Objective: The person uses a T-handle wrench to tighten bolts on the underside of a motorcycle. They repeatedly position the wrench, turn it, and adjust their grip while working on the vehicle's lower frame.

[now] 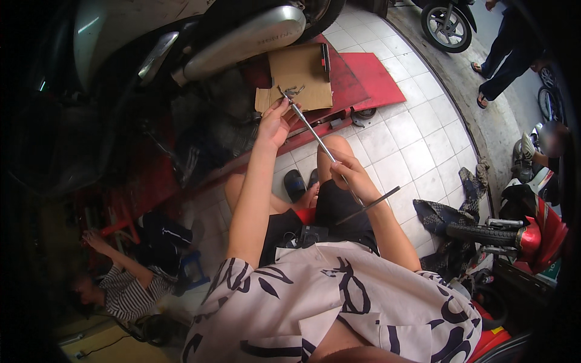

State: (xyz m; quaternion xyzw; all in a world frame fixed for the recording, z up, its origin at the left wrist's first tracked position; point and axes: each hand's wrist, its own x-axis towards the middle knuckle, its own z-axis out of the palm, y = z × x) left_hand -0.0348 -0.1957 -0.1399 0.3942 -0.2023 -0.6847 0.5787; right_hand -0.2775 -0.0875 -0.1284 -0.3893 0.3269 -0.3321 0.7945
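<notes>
A long T-handle wrench (314,133) runs slantwise between my two hands, its dark crossbar toward my body. My right hand (350,172) is closed round the shaft below the crossbar. At the far end, the fingers of my left hand (278,124) pinch the wrench near its tip; whether a small part sits in the tip I cannot tell. Just beyond that tip, several small metal bolts (294,91) lie on a piece of brown cardboard (301,68). The cardboard rests on a red lift platform (378,78).
A silver and black motorbike (245,39) stands on the platform at the left. A person in a striped shirt (136,293) works at lower left. Another person (505,57) stands at far right. A dark patterned cloth (451,209) and a red motorbike (541,233) are on the right.
</notes>
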